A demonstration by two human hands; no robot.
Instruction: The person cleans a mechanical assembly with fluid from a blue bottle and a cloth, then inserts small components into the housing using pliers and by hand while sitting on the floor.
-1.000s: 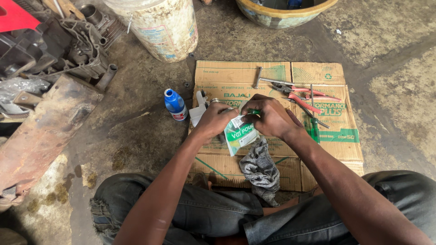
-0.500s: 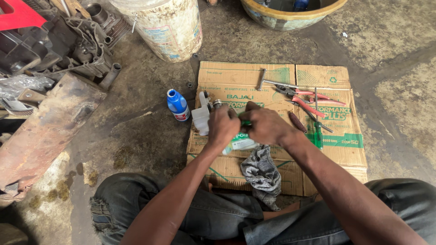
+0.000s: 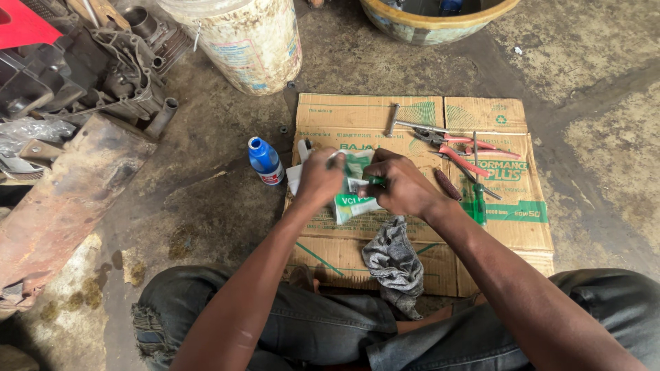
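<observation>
I'm holding a small green & white packet (image 3: 355,192) btwn both hands, just above the flattened cardboard (image 3: 412,117). My left hand (image 3: 318,180) is gripping its top left; my right hand (image 3: 399,187) is pinching its right side. A grey rag (image 3: 395,260) is lying just below, w/ a blue bottle (image 3: 264,160) to the left.

A flattened cardboard sheet (image 3: 357,110) is spread on the floor at frame centre. On it, a rag (image 3: 395,261) is laid at lower centre, and pliers (image 3: 457,148) and a screwdriver (image 3: 478,199) at right. A bottle (image 3: 265,161) is stood just left of the sheet. A bucket (image 3: 240,38) is placed above it, engine parts (image 3: 89,62) at upper left, and a basin (image 3: 436,10) at the top edge.
</observation>
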